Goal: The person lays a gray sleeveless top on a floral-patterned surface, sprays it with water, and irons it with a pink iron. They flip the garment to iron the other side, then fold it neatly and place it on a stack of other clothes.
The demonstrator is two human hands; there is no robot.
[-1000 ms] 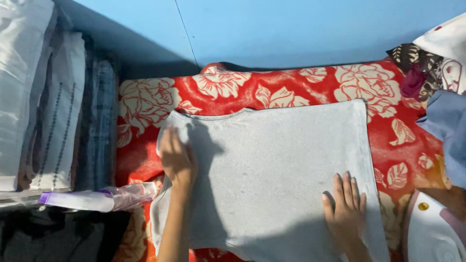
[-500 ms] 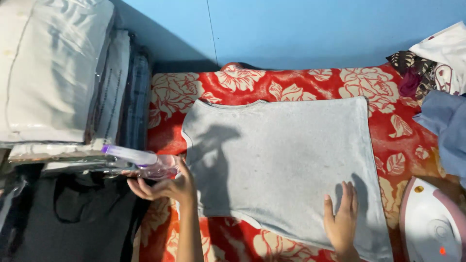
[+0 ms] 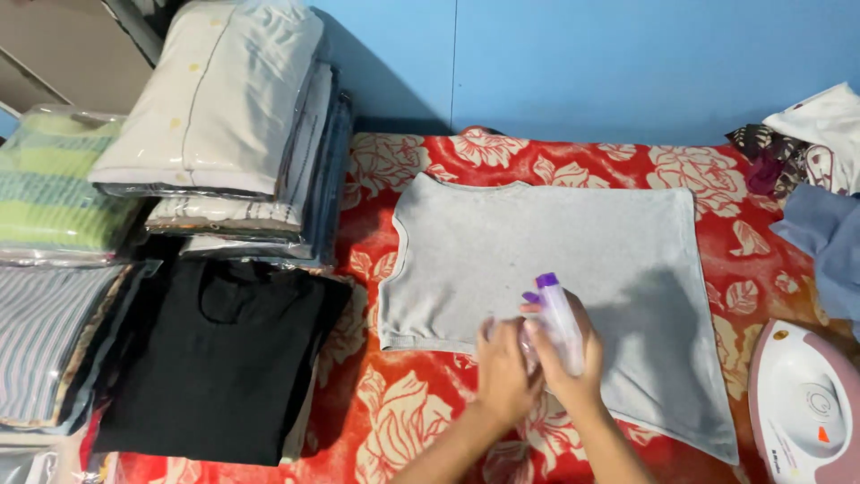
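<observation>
A grey sleeveless top (image 3: 573,260) lies flat on a red cloth with cream flowers (image 3: 421,421). Over the top's near edge both my hands meet around a clear spray bottle with a purple cap (image 3: 557,318). My right hand (image 3: 573,363) wraps the bottle's body, cap pointing away from me. My left hand (image 3: 503,372) presses against the bottle's lower side, its fingers blurred.
Stacks of folded clothes in clear bags (image 3: 215,134) stand at the left, with a black garment (image 3: 215,358) in front of them. A pink and white iron (image 3: 802,403) rests at the right edge. Loose clothes (image 3: 820,179) pile at the far right, before a blue wall.
My left hand brought the spray bottle from the left stack over to the grey top. My right hand left the top's lower edge and closed on the bottle. The view shifted left.
</observation>
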